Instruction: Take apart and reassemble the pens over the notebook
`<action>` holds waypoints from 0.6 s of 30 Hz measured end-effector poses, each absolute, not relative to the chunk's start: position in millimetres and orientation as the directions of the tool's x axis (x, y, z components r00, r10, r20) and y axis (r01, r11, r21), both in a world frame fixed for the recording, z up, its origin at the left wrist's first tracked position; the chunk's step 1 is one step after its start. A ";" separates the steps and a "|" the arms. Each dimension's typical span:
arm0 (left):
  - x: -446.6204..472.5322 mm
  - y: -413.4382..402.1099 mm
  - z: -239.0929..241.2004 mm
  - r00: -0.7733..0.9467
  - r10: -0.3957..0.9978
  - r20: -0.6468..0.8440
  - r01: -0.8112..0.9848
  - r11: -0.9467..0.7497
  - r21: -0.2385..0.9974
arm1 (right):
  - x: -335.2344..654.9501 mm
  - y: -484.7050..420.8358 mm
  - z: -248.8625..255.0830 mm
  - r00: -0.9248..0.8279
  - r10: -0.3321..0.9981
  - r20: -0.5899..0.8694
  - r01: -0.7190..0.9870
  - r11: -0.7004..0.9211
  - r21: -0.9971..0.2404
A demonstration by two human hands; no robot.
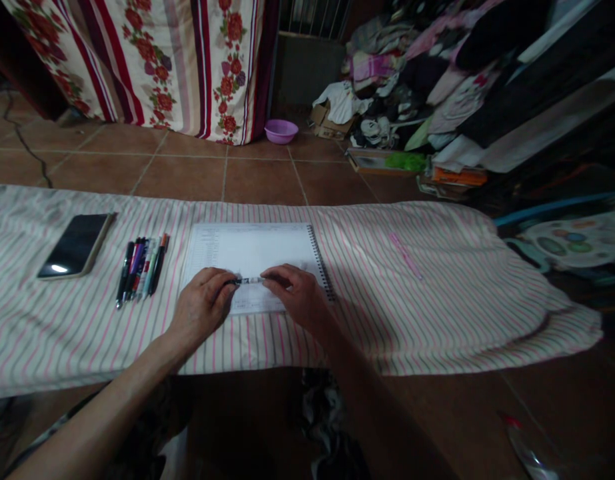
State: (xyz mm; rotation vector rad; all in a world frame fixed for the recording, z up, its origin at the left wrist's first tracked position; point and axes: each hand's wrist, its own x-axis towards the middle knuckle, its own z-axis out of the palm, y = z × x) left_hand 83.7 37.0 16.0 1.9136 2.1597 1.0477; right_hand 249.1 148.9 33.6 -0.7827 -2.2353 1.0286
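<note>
Between my two hands a slim pen (250,281) lies level, with a pale patterned barrel and dark ends. My left hand (203,293) pinches its left end, and the fingers of my right hand (298,293) are closed on its right end. Both hands are over a spiral notebook (262,243), open at a white page with a printed column on its left side. The pen's tips are hidden under my fingers. To the left lies a row of several pens (141,268). A single pink pen (406,256) rests on the right.
A striped cloth (452,313) covers the low table. A smartphone (77,245) lies at its left. Beyond, on the tiled floor, are a purple basin (281,131), a floral curtain (187,67) and a heap of clothes (412,73).
</note>
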 end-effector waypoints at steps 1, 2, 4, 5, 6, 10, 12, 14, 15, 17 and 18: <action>83.8 37.0 16.2 -0.226 0.901 0.371 0.850 -0.004 0.527 | 249.2 148.9 33.3 -0.676 0.700 0.230 0.274 0.529 -0.803; 83.9 37.0 16.5 -0.230 0.900 0.369 0.848 -0.001 0.530 | 249.3 148.8 32.9 -0.674 0.704 0.223 0.275 0.520 -0.809; 84.2 37.0 16.9 -0.230 0.901 0.368 0.846 -0.001 0.532 | 249.3 148.7 32.3 -0.672 0.709 0.215 0.272 0.506 -0.819; 84.3 37.0 17.1 -0.228 0.900 0.370 0.846 -0.005 0.533 | 249.2 148.6 32.1 -0.671 0.710 0.213 0.268 0.500 -0.823; 84.4 37.0 17.2 -0.227 0.900 0.373 0.846 -0.007 0.533 | 249.0 148.5 32.0 -0.670 0.712 0.210 0.266 0.494 -0.828; 84.4 37.3 17.1 -0.235 0.902 0.364 0.843 0.002 0.538 | 248.2 147.9 32.7 -0.667 0.722 0.185 0.275 0.470 -0.839; 84.2 37.3 16.5 -0.229 0.901 0.368 0.844 -0.004 0.536 | 247.9 147.6 33.0 -0.672 0.719 0.178 0.287 0.475 -0.832; 84.1 37.3 15.6 -0.217 0.898 0.384 0.848 -0.021 0.530 | 247.8 147.4 32.8 -0.678 0.713 0.179 0.300 0.491 -0.818; 84.0 37.4 15.1 -0.213 0.895 0.391 0.849 -0.028 0.528 | 247.7 147.3 32.4 -0.681 0.709 0.182 0.304 0.500 -0.811; 83.9 37.6 14.4 -0.208 0.892 0.401 0.852 -0.036 0.523 | 247.6 147.1 31.6 -0.683 0.705 0.190 0.310 0.516 -0.798; 83.8 37.7 14.2 -0.207 0.892 0.403 0.854 -0.037 0.520 | 247.5 147.0 31.3 -0.683 0.703 0.196 0.313 0.524 -0.792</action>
